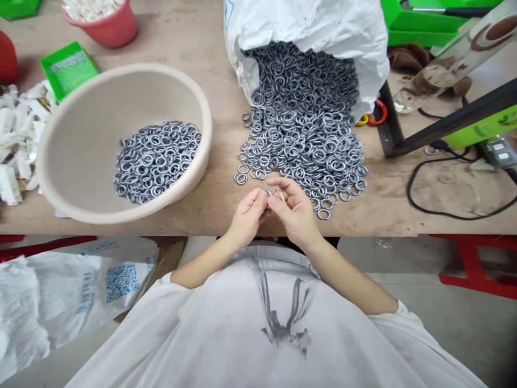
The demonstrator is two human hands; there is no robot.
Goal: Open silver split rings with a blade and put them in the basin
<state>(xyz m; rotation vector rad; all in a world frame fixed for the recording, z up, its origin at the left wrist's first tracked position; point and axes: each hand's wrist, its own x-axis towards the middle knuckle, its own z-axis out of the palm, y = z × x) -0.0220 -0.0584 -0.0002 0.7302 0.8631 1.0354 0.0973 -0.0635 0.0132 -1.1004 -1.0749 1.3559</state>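
Both hands meet in front of a heap of dark grey rings (301, 140) on the table. My left hand (249, 213) pinches one small grey ring (269, 192) between thumb and fingers; only part of that ring shows. Closed around a thin pale stick (281, 194), my right hand (297, 211) has its thumb tip right by the same ring. The stick's exact kind is too small to make out. Left of the hands stands a large beige basin (84, 134) with a pile of similar rings (159, 161) inside.
A white sack (307, 21) spills the rings. Around the basin are a green tray (70, 67), a red bowl (109, 29) and white pieces (20, 134). On the right stand a black metal frame (452, 118), a clear tube (440, 67) and a black cable (448, 215).
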